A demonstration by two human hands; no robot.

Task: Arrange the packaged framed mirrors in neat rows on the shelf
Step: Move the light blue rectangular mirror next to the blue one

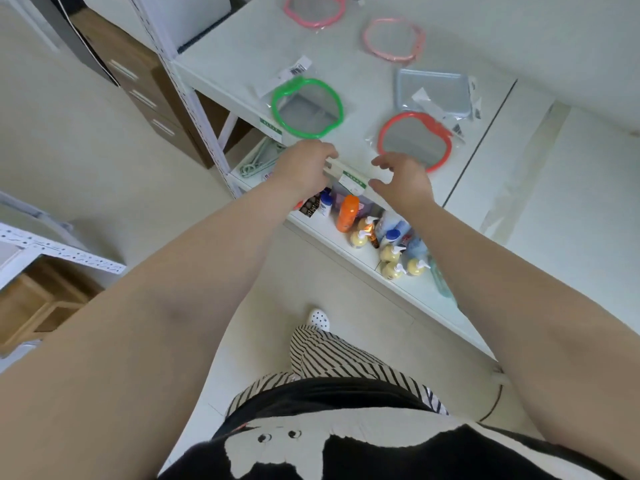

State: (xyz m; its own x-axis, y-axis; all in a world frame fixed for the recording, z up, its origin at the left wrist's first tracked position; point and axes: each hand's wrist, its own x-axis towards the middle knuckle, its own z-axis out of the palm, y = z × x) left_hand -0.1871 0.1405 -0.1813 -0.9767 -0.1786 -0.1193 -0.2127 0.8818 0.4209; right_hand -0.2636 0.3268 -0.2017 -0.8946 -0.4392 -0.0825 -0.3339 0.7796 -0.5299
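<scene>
Several packaged mirrors lie flat on the white shelf [235, 57]. A green-framed mirror [307, 107] is at the front left and a red-framed mirror [415, 140] at the front right. Behind the red one lies a grey rectangular mirror [434, 93]. Two pink-framed mirrors sit farther back, a pale pink one [394, 39] and a brighter pink one [315, 8]. My left hand [304, 168] hovers at the shelf's front edge just below the green mirror, fingers curled, holding nothing. My right hand [403, 181] is beside the red mirror's near edge, fingers spread and empty.
On the lower shelf stand several bottles, among them an orange bottle [347, 213] and yellow pump bottles [391, 252]. Pale green hangers [256, 157] lie at its left end. A brown drawer cabinet [145, 84] stands left of the rack. Another rack [59, 251] is at the far left.
</scene>
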